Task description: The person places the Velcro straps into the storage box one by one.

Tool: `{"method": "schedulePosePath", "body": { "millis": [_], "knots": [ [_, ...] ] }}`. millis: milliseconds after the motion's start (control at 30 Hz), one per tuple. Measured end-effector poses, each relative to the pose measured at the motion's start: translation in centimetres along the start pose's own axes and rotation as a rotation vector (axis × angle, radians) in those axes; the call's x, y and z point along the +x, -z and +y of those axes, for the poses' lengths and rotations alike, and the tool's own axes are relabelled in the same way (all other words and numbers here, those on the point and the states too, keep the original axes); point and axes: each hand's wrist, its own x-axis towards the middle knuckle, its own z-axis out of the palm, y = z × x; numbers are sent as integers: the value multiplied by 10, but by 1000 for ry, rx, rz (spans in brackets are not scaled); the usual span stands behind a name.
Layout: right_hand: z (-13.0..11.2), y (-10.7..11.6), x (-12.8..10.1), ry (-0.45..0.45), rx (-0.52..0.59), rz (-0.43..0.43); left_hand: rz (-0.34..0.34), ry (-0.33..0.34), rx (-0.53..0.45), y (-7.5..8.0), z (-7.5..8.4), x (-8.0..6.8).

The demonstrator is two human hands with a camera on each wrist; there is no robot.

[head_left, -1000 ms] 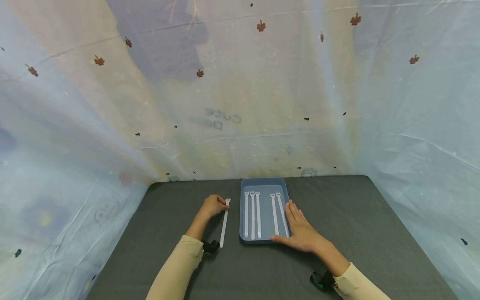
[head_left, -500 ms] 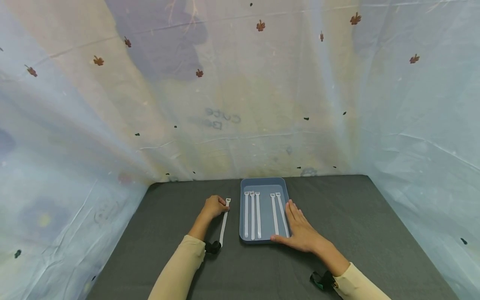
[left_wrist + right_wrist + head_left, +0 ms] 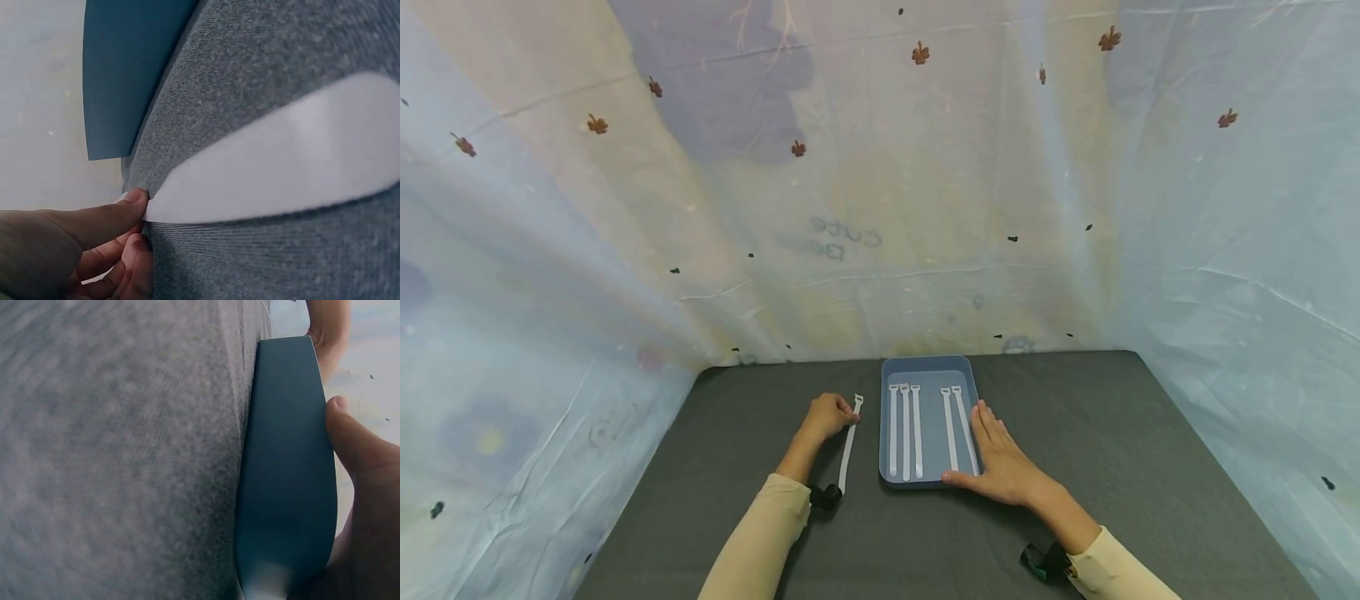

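My left hand (image 3: 829,416) pinches a white cable tie (image 3: 847,457) just below its slotted head, between thumb and fingertips. In the left wrist view the flat strap of that cable tie (image 3: 281,156) runs away from the thumb across the grey cloth. To its right sits a shallow blue tray (image 3: 929,363), holding several similar white cable ties (image 3: 906,433) laid lengthwise in two groups. My right hand (image 3: 1003,462) rests on the tray's near right corner, fingers straight along the right side and thumb on the near rim. In the right wrist view the thumb touches the tray's edge (image 3: 287,456).
Dark grey cloth (image 3: 1105,433) covers the table. Pale printed curtains (image 3: 880,183) with small leaf shapes enclose the back and both sides. A black wrist strap (image 3: 826,497) is on the left wrist, and another dark band (image 3: 1047,562) is on the right.
The head of the pinched cable tie has shifted slightly right and tilted, with the left hand moving a little alongside. The right hand and the tray stay put.
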Motion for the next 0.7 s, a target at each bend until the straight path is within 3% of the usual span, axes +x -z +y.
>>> {"method": "schedulePosePath", "body": {
  "millis": [300,700],
  "knots": [
    [2,-3,1,-2,-7,7,-11,-4,-38,1,-7,-2],
    [3,-3,2,-12,0,3,-22,8,-270,3,-9,-6]
  ]
}}
